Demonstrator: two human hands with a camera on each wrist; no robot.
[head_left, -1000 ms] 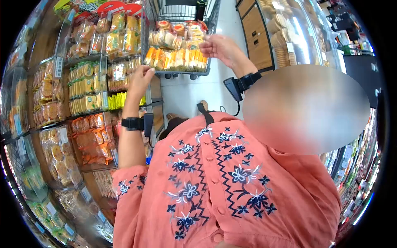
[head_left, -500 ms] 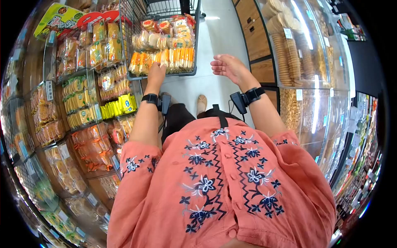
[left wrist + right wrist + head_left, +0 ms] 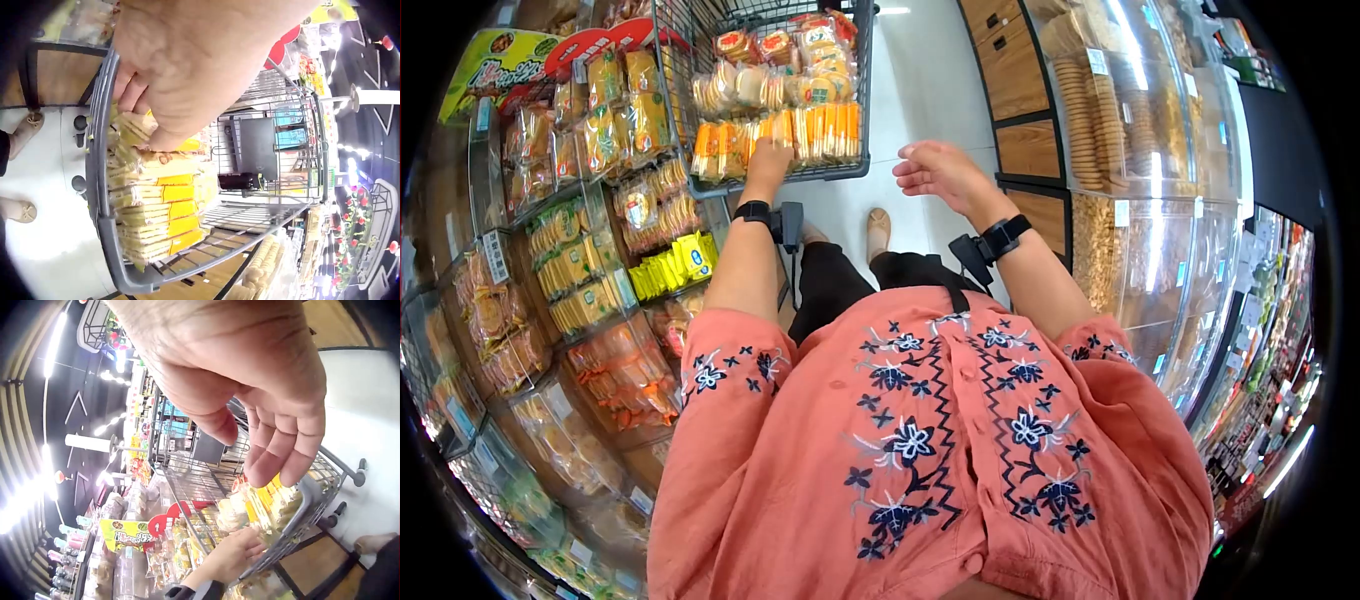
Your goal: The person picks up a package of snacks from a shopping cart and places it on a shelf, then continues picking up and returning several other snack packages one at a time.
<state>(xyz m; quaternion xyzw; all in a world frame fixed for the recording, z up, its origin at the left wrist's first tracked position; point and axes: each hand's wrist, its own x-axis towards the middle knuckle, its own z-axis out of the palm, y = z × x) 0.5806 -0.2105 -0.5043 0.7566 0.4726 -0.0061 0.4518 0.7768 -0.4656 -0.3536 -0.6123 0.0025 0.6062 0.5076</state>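
Note:
My left hand (image 3: 769,165) reaches over the near rim of a grey shopping cart (image 3: 825,174). In the left wrist view its thumb and fingers close around a biscuit packet (image 3: 139,125) at one end of a row of packets with yellow-orange bands (image 3: 178,209). Outside the cart, to its right, my right hand (image 3: 942,172) hovers with relaxed, slightly bent fingers and nothing in them. Behind the banded row, clear bags of round biscuits (image 3: 745,87) and red-labelled packs (image 3: 776,46) fill the cart.
Shelves with bagged snacks, including bright yellow packets (image 3: 675,265), line the left side. Clear bins of biscuits (image 3: 1090,120) above wooden drawers (image 3: 1028,85) line the right. Pale floor (image 3: 915,90) runs between. A shoe (image 3: 879,232) shows below the cart.
My left hand has gone from the cart's near left corner onto the banded packets. My right hand has drawn back from the packets to beside the cart. The cart sits further left in view.

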